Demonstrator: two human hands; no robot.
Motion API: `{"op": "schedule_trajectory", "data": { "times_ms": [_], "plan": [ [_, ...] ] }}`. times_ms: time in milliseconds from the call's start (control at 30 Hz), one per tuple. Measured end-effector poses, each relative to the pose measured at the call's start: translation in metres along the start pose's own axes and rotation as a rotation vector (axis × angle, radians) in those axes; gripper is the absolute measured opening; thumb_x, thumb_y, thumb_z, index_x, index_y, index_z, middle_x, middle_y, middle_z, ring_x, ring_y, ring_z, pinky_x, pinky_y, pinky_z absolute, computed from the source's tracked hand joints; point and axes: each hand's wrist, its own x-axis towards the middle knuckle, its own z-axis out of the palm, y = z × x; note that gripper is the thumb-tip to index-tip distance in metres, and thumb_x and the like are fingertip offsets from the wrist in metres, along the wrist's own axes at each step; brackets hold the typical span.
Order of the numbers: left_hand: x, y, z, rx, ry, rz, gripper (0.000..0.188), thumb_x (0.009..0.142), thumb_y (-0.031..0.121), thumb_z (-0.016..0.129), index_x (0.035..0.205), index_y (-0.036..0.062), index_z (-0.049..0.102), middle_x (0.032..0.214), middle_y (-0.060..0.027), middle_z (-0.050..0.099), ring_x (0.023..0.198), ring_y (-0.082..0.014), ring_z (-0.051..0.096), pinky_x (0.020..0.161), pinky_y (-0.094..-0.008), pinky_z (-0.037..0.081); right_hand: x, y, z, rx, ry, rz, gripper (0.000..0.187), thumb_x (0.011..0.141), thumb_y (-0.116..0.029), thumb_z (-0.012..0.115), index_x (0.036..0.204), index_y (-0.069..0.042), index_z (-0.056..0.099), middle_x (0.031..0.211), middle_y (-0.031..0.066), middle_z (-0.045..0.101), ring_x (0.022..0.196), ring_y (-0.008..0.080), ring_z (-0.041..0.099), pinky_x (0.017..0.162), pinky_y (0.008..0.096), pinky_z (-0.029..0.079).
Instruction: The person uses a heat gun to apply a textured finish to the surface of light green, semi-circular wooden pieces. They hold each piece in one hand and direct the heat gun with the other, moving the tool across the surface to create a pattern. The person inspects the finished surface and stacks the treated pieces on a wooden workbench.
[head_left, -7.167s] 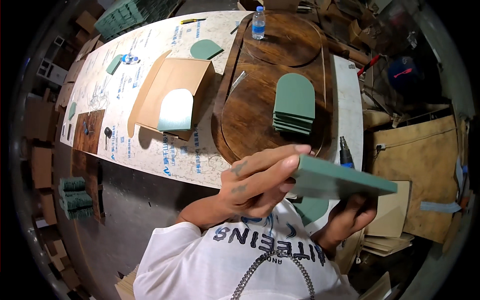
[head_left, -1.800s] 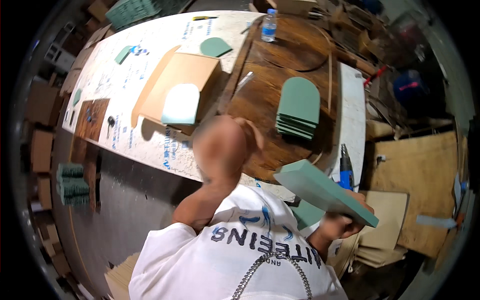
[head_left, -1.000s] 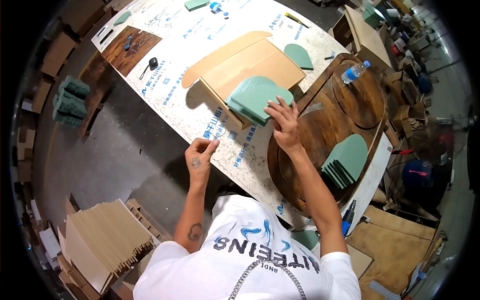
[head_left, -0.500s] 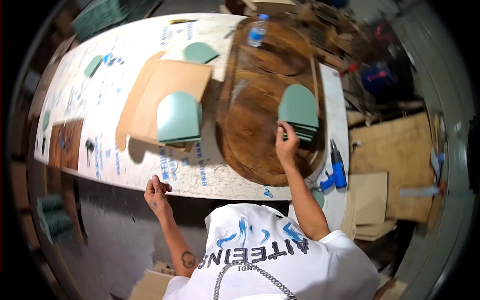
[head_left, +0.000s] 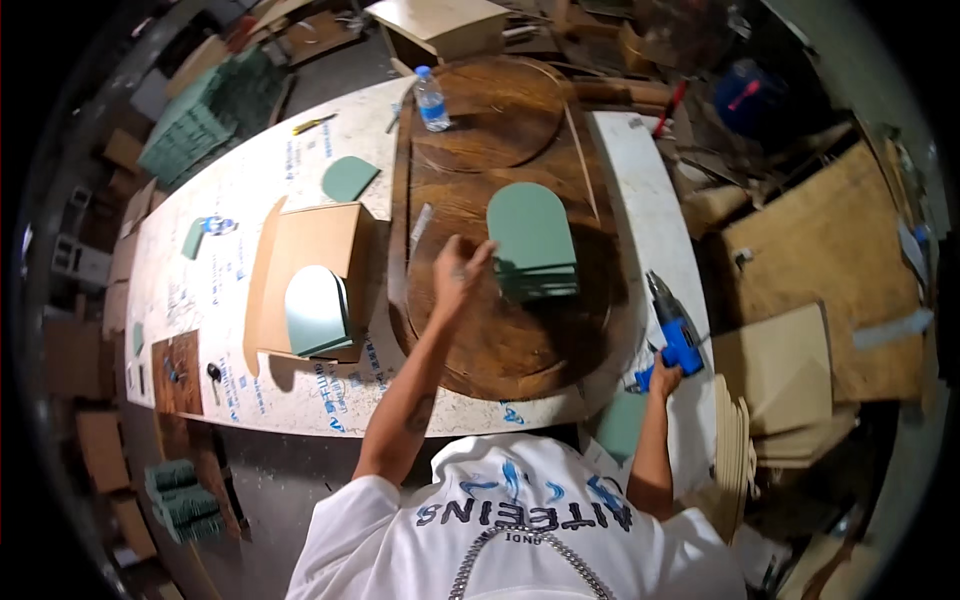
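Clock positions are taken from the centre of my remote view. The white table (head_left: pixel 310 165) spans 9 to 3 o'clock. The dark wooden board (head_left: pixel 470 330) lies toward 12, the cardboard box (head_left: pixel 320 235) at 10. The stack of green panels (head_left: pixel 530 225) rests on the board at 1. At 3 to 4, the blue gun-shaped tool (head_left: pixel 682 345) is gripped by the right hand (head_left: pixel 665 377). The left hand (head_left: pixel 460 275), fingers curled, is at the stack's 9 o'clock edge; I cannot tell whether it grips a panel. I advise aiming the tool clear of those fingers.
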Motion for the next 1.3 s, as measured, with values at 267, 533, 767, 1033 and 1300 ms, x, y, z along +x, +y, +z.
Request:
{"op": "schedule_trajectory", "data": {
  "times_ms": [267,533,767,1033,1300],
  "plan": [
    [0.041,-0.038,0.039,0.344,-0.097,-0.360,0.062,0.061,0.044,0.081,0.088,-0.0088,0.062,0.087,-0.0239,0.065,0.082,-0.0336,0.065,0.071,-0.0373,0.051,-0.007,-0.033,-0.020,0.269,-0.245,0.263,0.077,0.066,-0.052,0.073,0.107,0.010,0.053,0.107,0.0260,0.058,0.100,0.0401,0.055,0.088,0.0453,0.043],
    [0.048,-0.032,0.033,0.686,-0.114,-0.318,0.055,0.064,0.049,0.078,0.073,-0.0042,0.067,0.064,-0.0151,0.065,0.062,-0.0224,0.065,0.058,-0.0347,0.049,0.000,-0.020,-0.043,0.125,-0.163,0.164,0.076,0.069,-0.053,0.068,0.111,0.009,0.053,0.111,0.0264,0.057,0.101,0.0408,0.055,0.087,0.0460,0.043],
    [0.041,-0.039,0.009,-0.025,-0.280,-0.291,0.049,0.065,0.039,0.075,0.087,-0.0032,0.065,0.081,-0.0139,0.066,0.070,-0.0204,0.065,0.060,-0.0328,0.051,-0.029,-0.051,-0.118,0.340,-0.098,0.050,0.070,0.073,-0.045,0.070,0.117,0.008,0.053,0.116,0.0246,0.056,0.104,0.0350,0.055,0.092,0.0386,0.040],
    [-0.011,-0.003,-0.023,-0.917,-0.255,-0.247,0.036,0.079,0.009,0.068,0.110,-0.0028,0.053,0.096,-0.0104,0.061,0.088,-0.0202,0.060,0.079,-0.0326,0.050,-0.081,-0.076,-0.162,1.079,-0.137,0.127,0.044,0.083,-0.041,0.063,0.095,0.001,0.056,0.065,0.0054,0.047,0.053,0.0154,0.046,0.050,0.0296,0.041],
    [-0.052,0.045,-0.097,-0.771,0.000,-0.387,0.046,0.082,0.037,0.064,0.108,-0.0002,0.056,0.090,-0.0084,0.061,0.074,-0.0168,0.061,0.068,-0.0277,0.051,-0.069,-0.082,-0.180,0.678,-0.086,-0.153,0.040,0.084,-0.033,0.062,0.101,0.003,0.054,0.079,0.0066,0.055,0.063,0.0143,0.052,0.058,0.0285,0.044]
  ]
}}
